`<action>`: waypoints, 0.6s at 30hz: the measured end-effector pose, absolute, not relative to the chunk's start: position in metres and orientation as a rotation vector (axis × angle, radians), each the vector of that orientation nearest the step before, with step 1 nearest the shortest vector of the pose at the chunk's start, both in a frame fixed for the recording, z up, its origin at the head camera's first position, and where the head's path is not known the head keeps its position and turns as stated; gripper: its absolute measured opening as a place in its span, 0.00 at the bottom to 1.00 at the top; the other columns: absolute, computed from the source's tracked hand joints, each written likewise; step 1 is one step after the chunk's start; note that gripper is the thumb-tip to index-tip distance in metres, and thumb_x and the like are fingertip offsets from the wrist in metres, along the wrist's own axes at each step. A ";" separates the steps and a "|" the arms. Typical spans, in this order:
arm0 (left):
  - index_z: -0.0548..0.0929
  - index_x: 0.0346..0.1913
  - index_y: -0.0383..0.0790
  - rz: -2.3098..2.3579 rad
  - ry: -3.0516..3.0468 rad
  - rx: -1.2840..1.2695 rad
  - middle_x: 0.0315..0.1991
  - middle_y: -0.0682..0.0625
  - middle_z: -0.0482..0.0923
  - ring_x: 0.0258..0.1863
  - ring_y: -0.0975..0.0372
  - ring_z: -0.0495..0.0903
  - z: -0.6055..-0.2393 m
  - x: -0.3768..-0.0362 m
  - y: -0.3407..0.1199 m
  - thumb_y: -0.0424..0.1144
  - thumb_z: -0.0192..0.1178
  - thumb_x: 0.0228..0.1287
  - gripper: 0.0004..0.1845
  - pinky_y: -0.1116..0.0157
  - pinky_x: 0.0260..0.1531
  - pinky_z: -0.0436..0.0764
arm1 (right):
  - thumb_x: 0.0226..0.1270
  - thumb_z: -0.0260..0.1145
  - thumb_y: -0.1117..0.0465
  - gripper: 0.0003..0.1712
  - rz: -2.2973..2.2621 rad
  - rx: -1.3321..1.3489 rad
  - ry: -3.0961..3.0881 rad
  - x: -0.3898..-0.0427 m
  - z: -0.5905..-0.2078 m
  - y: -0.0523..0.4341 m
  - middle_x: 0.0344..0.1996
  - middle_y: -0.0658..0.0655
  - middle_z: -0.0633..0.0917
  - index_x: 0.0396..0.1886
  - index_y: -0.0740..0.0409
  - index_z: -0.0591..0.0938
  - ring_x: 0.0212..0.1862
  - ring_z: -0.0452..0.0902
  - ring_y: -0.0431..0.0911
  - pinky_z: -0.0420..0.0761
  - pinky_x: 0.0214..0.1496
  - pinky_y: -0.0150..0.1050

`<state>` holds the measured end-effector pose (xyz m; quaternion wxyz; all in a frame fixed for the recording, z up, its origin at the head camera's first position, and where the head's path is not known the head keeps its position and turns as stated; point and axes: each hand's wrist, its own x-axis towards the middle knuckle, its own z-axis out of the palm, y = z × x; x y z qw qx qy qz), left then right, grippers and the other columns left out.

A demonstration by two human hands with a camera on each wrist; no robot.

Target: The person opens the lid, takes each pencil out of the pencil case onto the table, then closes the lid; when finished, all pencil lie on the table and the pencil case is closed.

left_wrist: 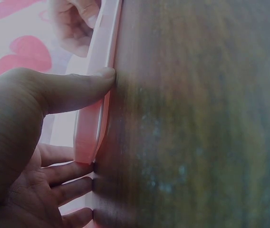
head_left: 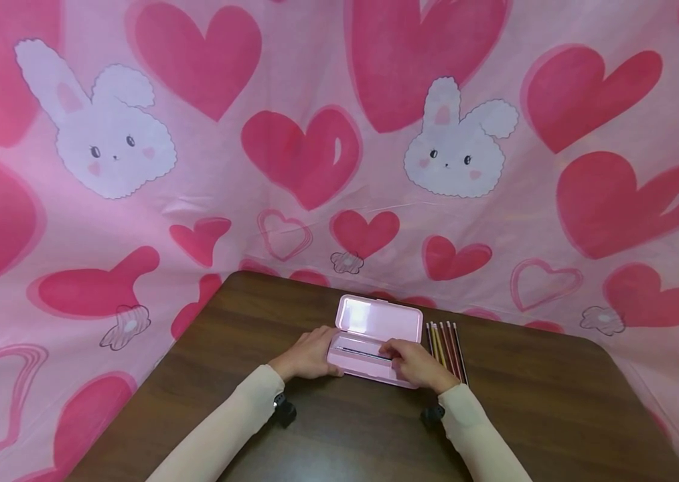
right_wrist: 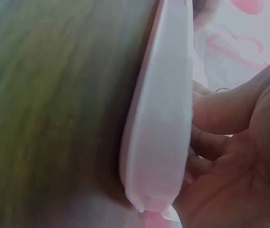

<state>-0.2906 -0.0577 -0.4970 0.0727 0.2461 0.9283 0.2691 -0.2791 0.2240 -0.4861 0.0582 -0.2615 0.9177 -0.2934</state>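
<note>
A pink pencil case [head_left: 378, 370] lies on the table with its lid [head_left: 380, 319] raised at the back. One dark, thin pencil [head_left: 363, 353] lies lengthwise inside it. My left hand [head_left: 311, 355] holds the case by its left end; in the left wrist view the thumb [left_wrist: 78, 90] presses the front wall and the fingers are spread around the end. My right hand [head_left: 416, 361] reaches over the right part of the case, its curled fingers at the pencil's right end. In the right wrist view the case wall [right_wrist: 161, 114] hides those fingertips.
Several pencils [head_left: 446, 345], yellow, reddish and dark, lie side by side just right of the case, partly behind my right hand. The brown wooden table [head_left: 544, 388] reaches back to a pink cloth [head_left: 291, 60] printed with hearts and rabbits.
</note>
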 end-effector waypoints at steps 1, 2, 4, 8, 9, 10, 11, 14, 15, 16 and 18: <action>0.66 0.73 0.43 0.804 2.791 0.741 0.66 0.45 0.72 0.68 0.51 0.70 -0.497 -0.291 -0.058 0.52 0.76 0.52 0.47 0.48 0.73 0.64 | 0.65 0.62 0.75 0.17 -0.892 -0.787 2.780 -0.279 -0.486 0.224 0.43 0.53 0.86 0.50 0.56 0.83 0.44 0.77 0.44 0.83 0.57 0.49; 0.66 0.73 0.42 0.801 2.793 0.744 0.66 0.45 0.72 0.68 0.51 0.70 -0.497 -0.290 -0.057 0.52 0.76 0.52 0.47 0.47 0.73 0.64 | 0.65 0.62 0.75 0.17 -0.892 -0.785 2.782 -0.279 -0.486 0.225 0.42 0.53 0.86 0.49 0.56 0.83 0.43 0.77 0.44 0.84 0.56 0.47; 0.67 0.73 0.41 0.795 2.800 0.751 0.66 0.44 0.72 0.68 0.50 0.70 -0.497 -0.290 -0.057 0.52 0.76 0.51 0.47 0.47 0.73 0.64 | 0.64 0.62 0.76 0.17 -0.894 -0.783 2.791 -0.279 -0.487 0.225 0.41 0.52 0.85 0.48 0.55 0.83 0.42 0.77 0.43 0.84 0.55 0.44; 0.67 0.72 0.41 0.796 2.802 0.757 0.66 0.44 0.72 0.68 0.50 0.70 -0.497 -0.290 -0.057 0.52 0.76 0.51 0.47 0.46 0.72 0.65 | 0.62 0.63 0.76 0.17 -0.913 -0.752 2.816 -0.279 -0.487 0.223 0.38 0.50 0.85 0.46 0.54 0.84 0.40 0.77 0.42 0.84 0.50 0.39; 0.67 0.72 0.41 0.801 2.801 0.758 0.66 0.44 0.72 0.68 0.50 0.70 -0.497 -0.290 -0.057 0.51 0.76 0.52 0.47 0.46 0.72 0.65 | 0.62 0.64 0.77 0.18 -0.921 -0.740 2.823 -0.279 -0.487 0.223 0.37 0.50 0.85 0.45 0.54 0.84 0.40 0.77 0.42 0.84 0.49 0.38; 0.67 0.72 0.41 0.805 2.799 0.757 0.66 0.44 0.72 0.68 0.50 0.70 -0.497 -0.290 -0.057 0.52 0.76 0.52 0.46 0.46 0.72 0.65 | 0.61 0.64 0.77 0.18 -0.927 -0.728 2.830 -0.279 -0.487 0.222 0.37 0.49 0.85 0.45 0.53 0.84 0.39 0.76 0.41 0.84 0.48 0.36; 0.67 0.72 0.41 0.809 2.796 0.755 0.66 0.44 0.72 0.68 0.50 0.71 -0.497 -0.290 -0.057 0.52 0.76 0.52 0.46 0.46 0.72 0.65 | 0.61 0.64 0.77 0.18 -0.932 -0.717 2.833 -0.279 -0.487 0.221 0.36 0.49 0.85 0.45 0.53 0.84 0.39 0.76 0.41 0.83 0.47 0.35; 0.67 0.72 0.40 0.824 2.793 0.763 0.65 0.43 0.73 0.67 0.49 0.71 -0.496 -0.290 -0.057 0.51 0.76 0.52 0.46 0.46 0.72 0.65 | 0.59 0.64 0.77 0.19 -0.939 -0.712 2.849 -0.279 -0.486 0.220 0.35 0.49 0.85 0.45 0.53 0.85 0.37 0.76 0.40 0.82 0.43 0.34; 0.67 0.72 0.40 0.820 2.793 0.763 0.65 0.43 0.73 0.67 0.49 0.71 -0.496 -0.290 -0.057 0.52 0.76 0.52 0.46 0.46 0.72 0.65 | 0.59 0.65 0.77 0.19 -0.936 -0.719 2.858 -0.278 -0.485 0.221 0.36 0.49 0.85 0.45 0.53 0.85 0.37 0.76 0.40 0.83 0.43 0.33; 0.67 0.72 0.40 0.816 2.791 0.759 0.66 0.44 0.73 0.67 0.50 0.71 -0.496 -0.290 -0.057 0.52 0.76 0.53 0.46 0.46 0.72 0.65 | 0.59 0.65 0.77 0.19 -0.929 -0.731 2.870 -0.278 -0.485 0.221 0.36 0.48 0.85 0.45 0.53 0.85 0.37 0.76 0.39 0.83 0.44 0.34; 0.67 0.72 0.40 0.814 2.790 0.756 0.66 0.44 0.72 0.67 0.50 0.71 -0.496 -0.290 -0.056 0.51 0.76 0.53 0.46 0.46 0.72 0.65 | 0.58 0.65 0.76 0.20 -0.927 -0.754 2.902 -0.278 -0.482 0.222 0.36 0.49 0.85 0.46 0.53 0.85 0.36 0.76 0.39 0.84 0.44 0.35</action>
